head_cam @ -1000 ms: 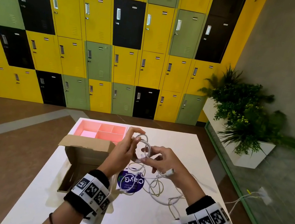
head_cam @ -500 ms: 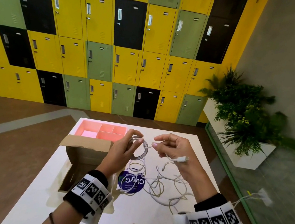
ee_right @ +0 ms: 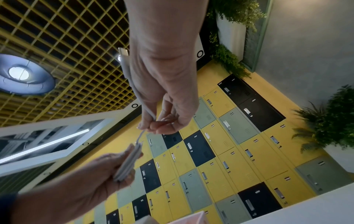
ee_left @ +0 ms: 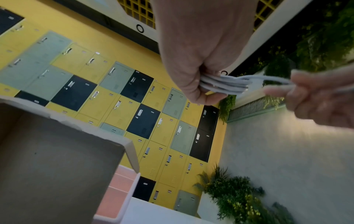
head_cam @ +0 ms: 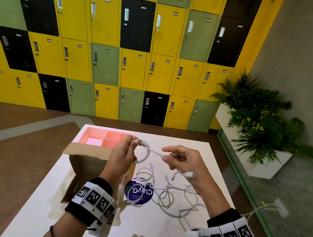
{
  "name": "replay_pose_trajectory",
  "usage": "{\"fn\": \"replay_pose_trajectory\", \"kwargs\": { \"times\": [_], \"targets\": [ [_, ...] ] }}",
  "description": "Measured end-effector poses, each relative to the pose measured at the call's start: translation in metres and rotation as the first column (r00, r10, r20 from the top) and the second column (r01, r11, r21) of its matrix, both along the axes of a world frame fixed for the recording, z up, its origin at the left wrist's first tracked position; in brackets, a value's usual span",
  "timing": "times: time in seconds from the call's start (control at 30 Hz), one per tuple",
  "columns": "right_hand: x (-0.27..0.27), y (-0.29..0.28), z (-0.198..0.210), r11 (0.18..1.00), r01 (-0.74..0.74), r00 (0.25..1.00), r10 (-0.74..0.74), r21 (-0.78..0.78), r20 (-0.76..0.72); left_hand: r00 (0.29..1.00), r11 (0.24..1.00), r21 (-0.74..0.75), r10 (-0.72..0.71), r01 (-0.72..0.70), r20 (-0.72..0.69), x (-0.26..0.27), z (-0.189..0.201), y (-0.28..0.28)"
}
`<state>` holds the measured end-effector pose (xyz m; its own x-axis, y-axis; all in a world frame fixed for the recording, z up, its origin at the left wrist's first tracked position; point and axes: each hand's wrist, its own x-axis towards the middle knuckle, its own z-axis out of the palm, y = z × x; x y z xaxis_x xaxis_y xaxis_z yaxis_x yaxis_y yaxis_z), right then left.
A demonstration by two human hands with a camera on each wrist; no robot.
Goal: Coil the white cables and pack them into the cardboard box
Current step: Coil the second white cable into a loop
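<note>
My left hand (head_cam: 125, 152) pinches a small coil of white cable (head_cam: 144, 153) above the table; the stacked loops (ee_left: 224, 84) show between its thumb and fingers. My right hand (head_cam: 181, 159) pinches the cable's free tail (head_cam: 156, 151) just right of the coil, and the plug end (head_cam: 190, 174) sticks out below the palm. In the right wrist view the tail (ee_right: 147, 112) runs along the fingers down to the coil (ee_right: 128, 163). The open cardboard box (head_cam: 86, 160) stands on the table under my left forearm. More loose white cables (head_cam: 169, 195) lie tangled to its right.
A pink compartment tray (head_cam: 104, 139) sits behind the box at the white table's (head_cam: 143, 230) far edge. A round blue sticker (head_cam: 139, 193) lies under the loose cables. A planter (head_cam: 259, 156) stands right of the table; lockers line the far wall.
My right hand has swung from near the coil out to the right, drawing the cable tail taut. The left hand has kept hold of the coil, lifting it slightly.
</note>
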<state>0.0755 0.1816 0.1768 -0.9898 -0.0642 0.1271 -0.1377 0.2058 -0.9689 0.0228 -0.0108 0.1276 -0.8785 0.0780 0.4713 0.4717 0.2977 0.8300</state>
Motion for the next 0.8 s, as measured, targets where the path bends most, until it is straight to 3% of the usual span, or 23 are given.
{"fn": "replay_pose_trajectory", "kwargs": {
  "times": [0.27, 0.43, 0.5, 0.6, 0.7, 0.8],
  "targets": [
    [-0.003, -0.003, -0.020, 0.937, 0.105, 0.981, -0.043, 0.332, -0.187, 0.999, 0.991, 0.132, -0.039, 0.036, 0.020, 0.006, 0.012, 0.003],
    [-0.003, -0.010, -0.036, 0.840, 0.219, 0.947, -0.060, 0.497, -0.316, 0.999, 0.983, 0.182, -0.039, 0.034, 0.024, 0.009, 0.014, 0.008],
    [-0.003, -0.012, -0.034, 0.910, 0.133, 0.965, -0.029, 0.394, -0.260, 0.999, 0.982, 0.188, -0.022, 0.016, 0.029, 0.008, 0.014, 0.007],
    [-0.001, -0.013, -0.028, 0.991, -0.071, 0.995, 0.079, 0.110, -0.067, 0.999, 0.979, 0.206, -0.011, 0.002, 0.040, 0.005, 0.013, 0.003],
    [0.002, -0.012, -0.025, 0.981, -0.180, 0.983, 0.181, -0.065, 0.004, 0.999, 0.978, 0.206, -0.028, 0.020, 0.035, 0.005, 0.014, 0.001],
    [0.006, -0.010, -0.022, 0.952, -0.281, 0.955, 0.290, -0.121, 0.065, 0.999, 0.977, 0.208, -0.044, 0.037, 0.029, 0.006, 0.016, 0.001]
  ]
}}
